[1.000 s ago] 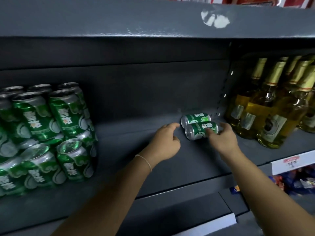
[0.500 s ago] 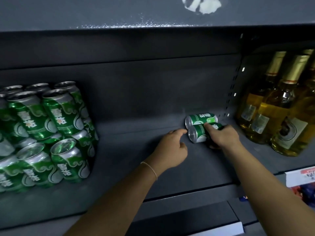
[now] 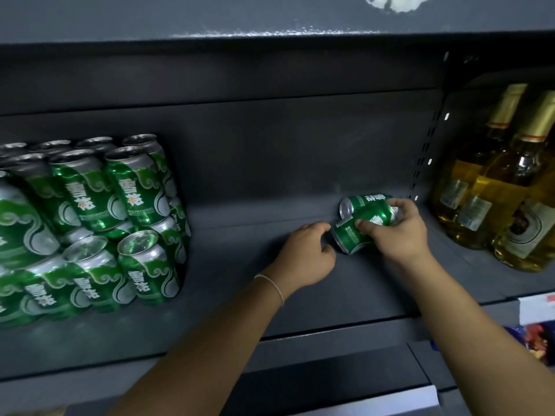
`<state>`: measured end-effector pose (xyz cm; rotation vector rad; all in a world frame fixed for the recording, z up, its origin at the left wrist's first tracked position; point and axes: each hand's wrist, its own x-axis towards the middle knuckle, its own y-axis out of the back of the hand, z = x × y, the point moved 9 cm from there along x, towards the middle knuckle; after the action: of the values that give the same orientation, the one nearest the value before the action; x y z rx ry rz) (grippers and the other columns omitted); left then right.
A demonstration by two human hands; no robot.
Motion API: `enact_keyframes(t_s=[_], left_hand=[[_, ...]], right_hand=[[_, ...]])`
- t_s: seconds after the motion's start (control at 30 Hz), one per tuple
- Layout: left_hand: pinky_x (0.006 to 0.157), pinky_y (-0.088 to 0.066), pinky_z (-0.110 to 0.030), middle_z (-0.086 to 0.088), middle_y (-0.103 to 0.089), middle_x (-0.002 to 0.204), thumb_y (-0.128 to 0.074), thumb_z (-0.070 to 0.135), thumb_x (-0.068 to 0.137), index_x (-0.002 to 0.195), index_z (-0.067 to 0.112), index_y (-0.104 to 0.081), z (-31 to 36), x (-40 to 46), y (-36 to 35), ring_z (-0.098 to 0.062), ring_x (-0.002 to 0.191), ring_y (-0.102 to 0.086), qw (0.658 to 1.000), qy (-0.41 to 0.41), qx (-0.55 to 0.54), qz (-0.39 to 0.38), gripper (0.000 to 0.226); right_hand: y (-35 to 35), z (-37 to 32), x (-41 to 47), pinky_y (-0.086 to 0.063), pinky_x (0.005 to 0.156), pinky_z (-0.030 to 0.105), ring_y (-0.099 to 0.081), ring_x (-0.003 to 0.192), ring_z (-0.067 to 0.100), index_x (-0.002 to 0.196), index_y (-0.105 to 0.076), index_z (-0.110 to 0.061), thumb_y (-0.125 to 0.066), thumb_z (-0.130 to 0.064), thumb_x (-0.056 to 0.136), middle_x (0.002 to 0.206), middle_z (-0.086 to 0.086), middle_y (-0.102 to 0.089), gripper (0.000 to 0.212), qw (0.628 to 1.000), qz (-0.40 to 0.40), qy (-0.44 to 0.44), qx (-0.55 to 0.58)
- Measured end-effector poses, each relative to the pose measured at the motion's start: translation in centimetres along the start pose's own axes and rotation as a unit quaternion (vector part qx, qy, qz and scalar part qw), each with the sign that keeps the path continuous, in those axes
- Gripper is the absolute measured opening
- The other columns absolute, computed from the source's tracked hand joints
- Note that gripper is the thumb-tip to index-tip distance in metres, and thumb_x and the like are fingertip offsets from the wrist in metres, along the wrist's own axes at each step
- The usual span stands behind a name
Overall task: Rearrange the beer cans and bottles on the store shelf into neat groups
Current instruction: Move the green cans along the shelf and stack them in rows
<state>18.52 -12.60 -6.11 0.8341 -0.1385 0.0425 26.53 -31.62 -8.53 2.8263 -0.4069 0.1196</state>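
Two green beer cans lie on their sides near the right end of the dark grey shelf [image 3: 240,295]. My right hand [image 3: 396,232] grips the nearer can [image 3: 351,235] from above and tilts it, its far end raised. The second can [image 3: 360,201] lies just behind it against the back panel. My left hand [image 3: 303,256] rests on the shelf just left of the nearer can, fingers curled and holding nothing. A stacked group of green cans [image 3: 99,217] stands in two layers at the shelf's left end.
Several yellow glass bottles [image 3: 495,187] with gold foil necks stand in the neighbouring bay on the right, past a perforated upright [image 3: 426,157]. A shelf overhang [image 3: 270,16] runs above. White price strips [image 3: 537,307] edge the shelf fronts; coloured packets show at the lower right.
My right hand has closed over the nearer can and tipped it up off the shelf. My left hand stayed beside it. The view shifted right and closer.
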Motion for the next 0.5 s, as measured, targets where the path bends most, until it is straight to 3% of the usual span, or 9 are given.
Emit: enact_keyframes(t_s=[0.07, 0.17, 0.3, 0.5], left_hand=[[0.108, -0.038, -0.031, -0.008, -0.048, 0.143, -0.053, 0.017, 0.09, 0.142, 0.011, -0.042, -0.5, -0.2, 0.5, -0.019, 0.129, -0.047, 1.0, 0.003, -0.001, -0.002, 0.054], [0.107, -0.04, -0.032, -0.007, -0.049, 0.142, -0.059, 0.023, 0.088, 0.141, 0.011, -0.043, -1.3, -0.6, 1.6, -0.019, 0.127, -0.048, 1.0, 0.004, -0.001, -0.002, 0.057], [0.097, -0.047, -0.034, -0.003, -0.059, 0.126, -0.069, 0.031, 0.082, 0.126, 0.015, -0.053, -2.1, -1.6, 3.4, -0.018, 0.114, -0.057, 1.0, -0.005, -0.011, 0.005, 0.05], [0.078, -0.054, -0.03, 0.01, -0.067, 0.099, -0.079, 0.039, 0.07, 0.105, 0.024, -0.057, -2.9, -3.9, 7.7, -0.006, 0.088, -0.063, 0.994, -0.016, -0.077, 0.072, 0.044]], right_hand=[[-0.6, -1.0, -0.8, -0.056, 0.09, 0.037, -0.065, 0.098, 0.019, 0.103, -0.051, -0.049, -0.092, -0.035, 0.045, 0.119, 0.006, -0.06, 0.073, 0.999, -0.018, 0.029, -0.007], [-1.7, -2.6, -2.6, -0.056, 0.084, 0.03, -0.062, 0.082, 0.008, 0.113, -0.056, -0.029, -0.093, -0.014, 0.059, 0.101, -0.004, -0.065, 0.067, 0.997, -0.042, 0.059, 0.004], [-3.2, -6.1, -5.3, -0.05, 0.066, 0.007, -0.06, 0.078, -0.002, 0.116, -0.056, -0.022, -0.091, -0.007, 0.063, 0.095, -0.012, -0.062, 0.066, 0.991, -0.074, 0.11, 0.035], [-6.1, -12.2, -10.0, -0.058, 0.074, 0.023, -0.068, 0.082, 0.009, 0.131, -0.049, -0.022, -0.088, 0.001, 0.065, 0.102, 0.002, -0.068, 0.079, 0.967, -0.161, 0.164, 0.112]])
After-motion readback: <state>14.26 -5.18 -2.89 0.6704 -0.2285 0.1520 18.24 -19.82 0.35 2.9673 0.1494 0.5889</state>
